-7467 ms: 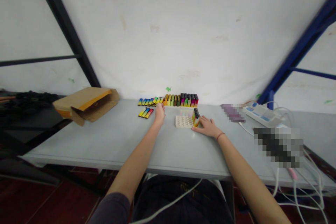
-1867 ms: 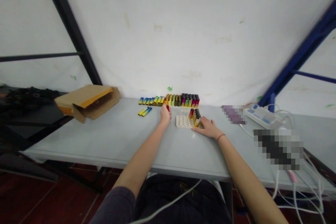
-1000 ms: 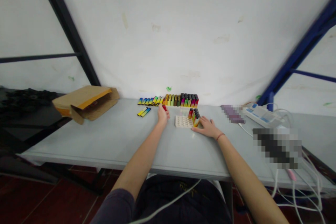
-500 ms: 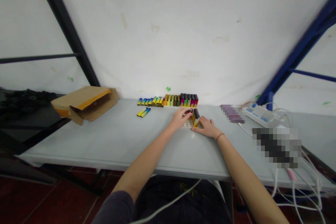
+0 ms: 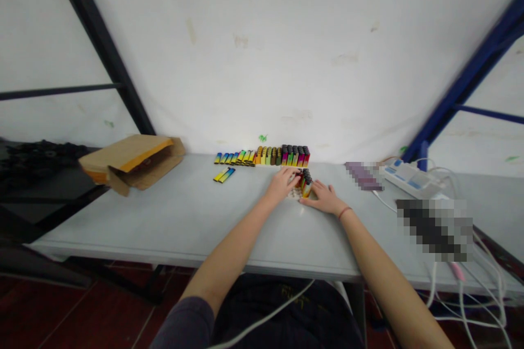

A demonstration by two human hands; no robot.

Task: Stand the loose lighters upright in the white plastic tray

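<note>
A small white tray with round holes (image 5: 295, 193) lies on the table between my hands. At its right side stands a row of upright lighters (image 5: 306, 185) with black tops. My left hand (image 5: 283, 183) is over the tray's left and back part, its fingers closed on a dark red lighter (image 5: 299, 179) beside that row. My right hand (image 5: 326, 198) rests with fingers apart against the right side of the tray, near the lighters. Behind them, several upright lighters with black tops (image 5: 295, 156) stand in a block.
Yellow-green lighters (image 5: 268, 156) and leaning blue-yellow ones (image 5: 226, 158) line the wall, with a loose pair (image 5: 224, 175) in front. An open cardboard box (image 5: 131, 161) lies left. On the right are a power strip (image 5: 413, 180), blurred objects and white cables (image 5: 434, 283).
My left hand has shifted slightly, and the dark red lighter now sits more upright and lower at the tray beside the row. My right hand stays almost in place.
</note>
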